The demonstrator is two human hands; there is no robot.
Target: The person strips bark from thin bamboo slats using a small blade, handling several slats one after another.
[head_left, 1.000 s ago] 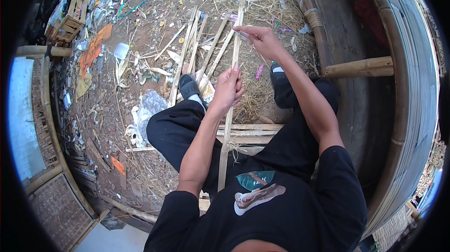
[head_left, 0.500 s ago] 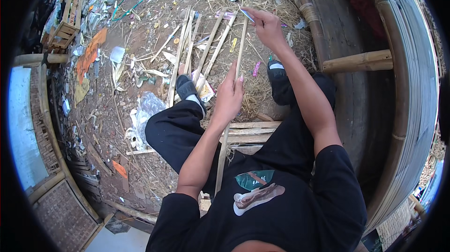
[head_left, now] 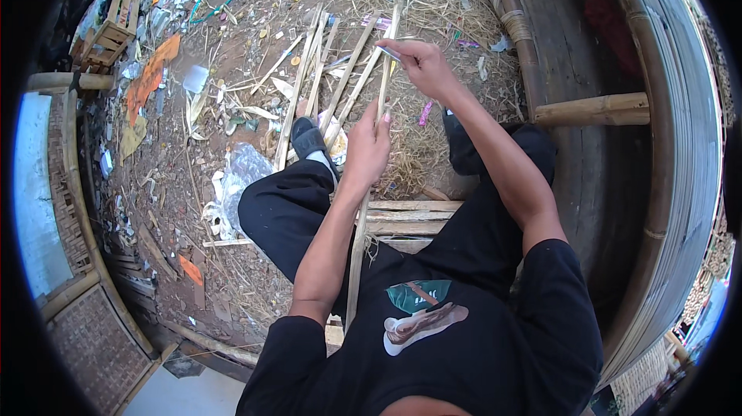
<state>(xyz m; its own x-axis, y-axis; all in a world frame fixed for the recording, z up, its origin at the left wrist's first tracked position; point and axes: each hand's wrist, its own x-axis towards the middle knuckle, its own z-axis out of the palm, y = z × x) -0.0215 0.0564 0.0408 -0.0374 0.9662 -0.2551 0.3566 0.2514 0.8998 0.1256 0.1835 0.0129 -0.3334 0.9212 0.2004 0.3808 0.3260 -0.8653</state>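
Littered dirt ground (head_left: 232,56) below, left hand (head_left: 366,155) clasping long pale strip (head_left: 396,12) above it, right hand (head_left: 427,69) pinching slim tool (head_left: 392,53) between fingers at strip, just shifted nearer left hand, likely working closer stretch.

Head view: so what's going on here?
A person in a black shirt is handling a long bamboo strip. The left hand grips it around mid-length; the right hand holds what looks like a thin blade at its upper part. More loose strips lie on the littered ground ahead.
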